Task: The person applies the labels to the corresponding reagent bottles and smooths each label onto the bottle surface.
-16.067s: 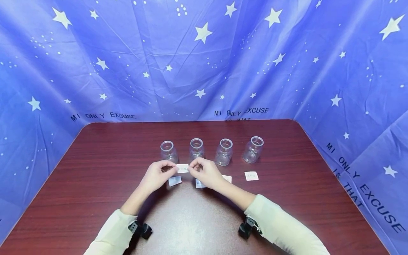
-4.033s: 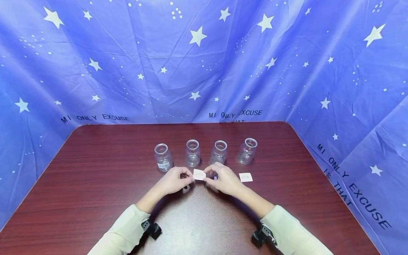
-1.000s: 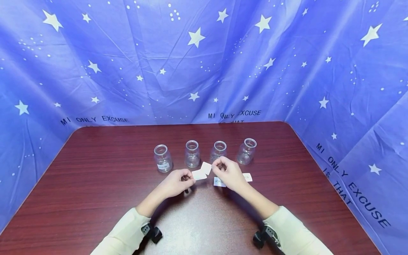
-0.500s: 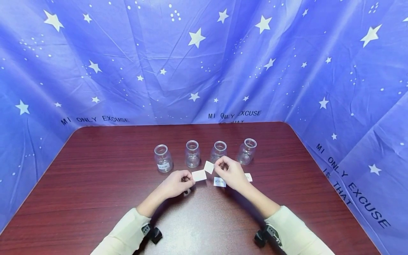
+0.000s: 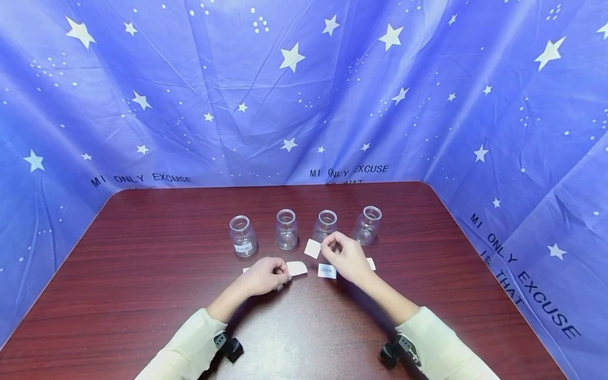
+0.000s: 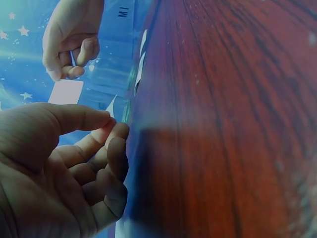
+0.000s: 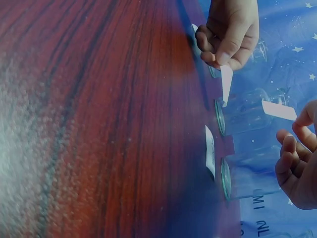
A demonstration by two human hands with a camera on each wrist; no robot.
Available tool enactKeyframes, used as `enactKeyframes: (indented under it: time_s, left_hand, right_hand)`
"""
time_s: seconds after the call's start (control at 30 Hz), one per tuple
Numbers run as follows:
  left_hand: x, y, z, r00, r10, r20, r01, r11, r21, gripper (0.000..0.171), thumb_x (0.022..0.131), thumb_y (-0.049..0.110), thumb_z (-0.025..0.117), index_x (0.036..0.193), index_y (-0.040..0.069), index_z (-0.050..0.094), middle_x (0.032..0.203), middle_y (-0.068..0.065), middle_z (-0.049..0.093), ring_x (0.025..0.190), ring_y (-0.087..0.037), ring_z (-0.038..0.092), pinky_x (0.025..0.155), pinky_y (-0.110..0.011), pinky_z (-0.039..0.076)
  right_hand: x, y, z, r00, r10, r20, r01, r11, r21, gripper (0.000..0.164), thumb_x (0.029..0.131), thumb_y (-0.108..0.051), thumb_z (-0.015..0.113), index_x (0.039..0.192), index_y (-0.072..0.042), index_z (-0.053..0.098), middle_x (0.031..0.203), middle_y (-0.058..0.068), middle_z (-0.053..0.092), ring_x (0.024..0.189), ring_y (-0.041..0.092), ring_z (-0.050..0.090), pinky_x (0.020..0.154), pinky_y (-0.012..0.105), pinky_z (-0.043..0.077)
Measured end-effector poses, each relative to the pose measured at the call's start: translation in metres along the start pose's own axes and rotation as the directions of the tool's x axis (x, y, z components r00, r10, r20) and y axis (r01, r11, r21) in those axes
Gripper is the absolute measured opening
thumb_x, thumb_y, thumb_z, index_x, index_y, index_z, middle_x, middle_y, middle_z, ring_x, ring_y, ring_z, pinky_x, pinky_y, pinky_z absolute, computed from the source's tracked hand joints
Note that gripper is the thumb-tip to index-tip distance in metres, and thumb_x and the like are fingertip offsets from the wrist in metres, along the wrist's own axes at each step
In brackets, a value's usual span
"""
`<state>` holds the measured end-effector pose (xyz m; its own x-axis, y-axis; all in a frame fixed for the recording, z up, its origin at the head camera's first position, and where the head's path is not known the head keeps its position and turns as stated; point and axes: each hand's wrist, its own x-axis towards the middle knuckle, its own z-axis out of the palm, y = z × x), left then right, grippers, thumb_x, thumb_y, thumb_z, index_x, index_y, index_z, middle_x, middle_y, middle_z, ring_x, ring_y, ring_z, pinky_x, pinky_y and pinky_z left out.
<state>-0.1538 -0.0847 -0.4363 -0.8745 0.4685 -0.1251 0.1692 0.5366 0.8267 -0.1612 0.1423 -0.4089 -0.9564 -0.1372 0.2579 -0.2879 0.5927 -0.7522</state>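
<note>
My left hand [image 5: 266, 277] pinches a white paper piece [image 5: 297, 268] by its left edge, low over the table. Thumb and fingertips of my right hand [image 5: 345, 258] pinch a smaller white square [image 5: 312, 248], held apart from the first piece; both show blank faces. Which is sticker and which backing, I cannot tell. The right wrist view also shows the left hand's paper [image 7: 226, 84] and the right hand's square [image 7: 278, 110]. Behind the hands stands a row of glass jars; the leftmost jar [image 5: 243, 237] bears a written label [image 5: 244, 247].
On the table [image 5: 157, 274], a written label [image 5: 327, 271] lies below the right hand. Another label [image 5: 371, 264] is partly hidden by that hand. A white scrap [image 5: 246, 270] shows beside the left hand. The other jars include the second jar [image 5: 286, 231] and rightmost jar [image 5: 367, 227].
Across the frames the leftmost jar gained its label. The paper both hands held is now two separate pieces. Lately the left hand has lowered and the right hand has drifted slightly right.
</note>
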Motion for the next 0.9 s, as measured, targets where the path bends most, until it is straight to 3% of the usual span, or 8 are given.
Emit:
enactKeyframes:
  time_s: [0.17, 0.6, 0.9]
  left_hand:
    - [-0.0002, 0.0013, -0.0006, 1.000, -0.012, 0.018, 0.011, 0.998, 0.062, 0.009, 0.083, 0.010, 0.059, 0.074, 0.008, 0.060, 0.061, 0.002, 0.057, 0.055, -0.006, 0.051, 0.052, -0.019, 0.040]
    - [0.0011, 0.0014, -0.0007, 0.999, -0.024, -0.035, 0.032, 0.969, 0.244, 0.010, 0.077, 0.015, 0.064, 0.068, 0.013, 0.060, 0.059, 0.009, 0.051, 0.055, -0.006, 0.045, 0.055, -0.020, 0.038]
    - [0.0006, 0.0034, 0.0007, 0.997, -0.007, -0.074, 0.028, 0.958, 0.286, 0.010, 0.074, 0.015, 0.066, 0.067, 0.013, 0.060, 0.061, 0.007, 0.054, 0.059, -0.007, 0.046, 0.060, -0.022, 0.039]
  right_hand:
    - [-0.0012, -0.0006, 0.0013, 1.000, 0.014, 0.017, -0.014, 1.000, 0.003, 0.005, 0.082, -0.013, 0.059, 0.080, -0.016, 0.062, 0.065, -0.005, 0.055, 0.053, 0.007, 0.044, 0.049, 0.018, 0.035]
    - [-0.0038, -0.0019, 0.0039, 0.999, 0.013, 0.030, -0.013, 1.000, -0.003, 0.007, 0.082, -0.012, 0.059, 0.080, -0.018, 0.062, 0.065, -0.005, 0.055, 0.054, 0.006, 0.044, 0.050, 0.018, 0.036]
    - [-0.0051, -0.0005, 0.0044, 1.000, 0.003, 0.023, -0.003, 1.000, 0.002, 0.004, 0.083, -0.014, 0.059, 0.081, -0.014, 0.063, 0.064, -0.005, 0.054, 0.054, 0.006, 0.044, 0.050, 0.019, 0.036]
